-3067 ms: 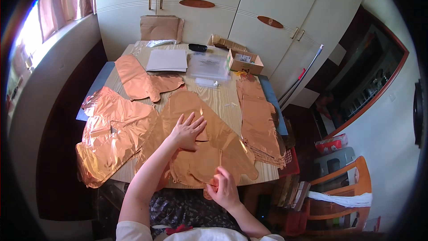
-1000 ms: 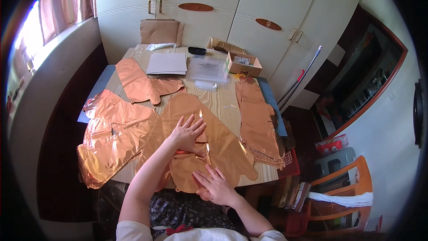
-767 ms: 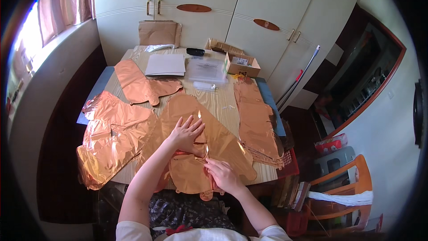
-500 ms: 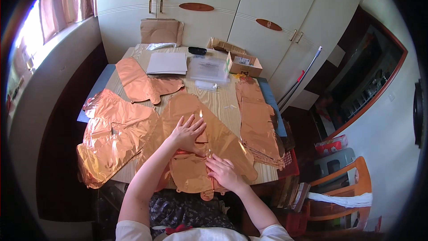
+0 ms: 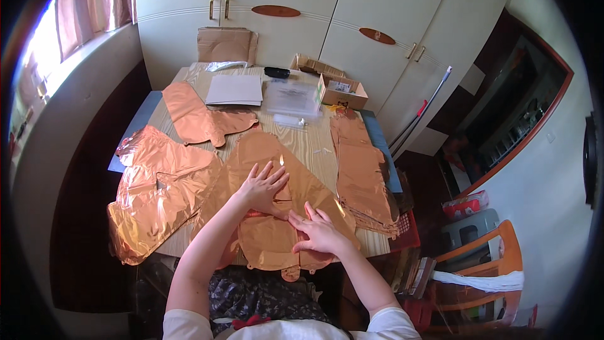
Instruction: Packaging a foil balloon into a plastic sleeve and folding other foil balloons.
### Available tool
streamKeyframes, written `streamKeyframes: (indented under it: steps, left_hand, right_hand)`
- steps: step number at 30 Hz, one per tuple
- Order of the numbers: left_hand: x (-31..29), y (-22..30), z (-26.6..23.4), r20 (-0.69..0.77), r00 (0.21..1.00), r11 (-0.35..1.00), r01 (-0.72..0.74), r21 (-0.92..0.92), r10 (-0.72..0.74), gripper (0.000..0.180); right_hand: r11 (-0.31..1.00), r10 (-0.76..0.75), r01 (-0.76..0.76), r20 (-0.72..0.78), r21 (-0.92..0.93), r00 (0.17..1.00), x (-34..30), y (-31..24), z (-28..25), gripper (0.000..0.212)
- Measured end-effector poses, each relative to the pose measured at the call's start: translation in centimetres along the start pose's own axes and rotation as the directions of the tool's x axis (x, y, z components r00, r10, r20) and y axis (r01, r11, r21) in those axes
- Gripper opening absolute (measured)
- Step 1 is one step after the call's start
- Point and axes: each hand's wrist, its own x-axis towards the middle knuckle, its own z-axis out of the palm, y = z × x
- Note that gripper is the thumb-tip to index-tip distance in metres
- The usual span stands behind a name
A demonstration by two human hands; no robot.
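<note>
In front of me a copper-coloured foil balloon (image 5: 261, 145), deflated and partly folded, lies flat on the table. My left hand (image 5: 264, 190) rests on its middle, fingers spread. Just to the right and nearer to me, my right hand (image 5: 316, 233) lies on the folded flap (image 5: 267, 249), its fingers apart and pointing up and left, close to the left thumb. A small tab (image 5: 290, 273) of the foil hangs over the table's front edge. The foil beneath both palms is hidden.
Crinkled foil balloons lie to the left (image 5: 160, 179) and far left (image 5: 189, 113); a folded foil stack (image 5: 358, 170) is on the right. Behind are white sheets (image 5: 234, 90), a clear plastic sheet (image 5: 292, 97), a black object (image 5: 277, 72) and an open carton (image 5: 343, 91). A wooden chair (image 5: 503, 252) stands right.
My right hand has shifted slightly up and its fingers have spread, with the thumb now apart. My left hand stays almost in place, pressed on the foil.
</note>
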Motion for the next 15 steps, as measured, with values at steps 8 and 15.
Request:
streamKeyframes:
  steps: [8, 15]
  left_hand:
    - [-0.6, 0.7, -1.3, -0.028, 0.998, 0.988, -0.049, 0.146, 0.054, 0.114]
    - [-2.6, 0.9, 0.8, -0.074, 0.973, 0.967, -0.225, -0.115, 0.218, 0.083]
  right_hand:
    - [0.999, 0.023, -0.018, 0.109, -0.051, 0.994, -0.2, -0.9, -1.1, 0.115]
    - [0.998, 0.016, -0.009, 0.119, -0.059, 0.993, -0.2, -0.8, -0.7, 0.117]
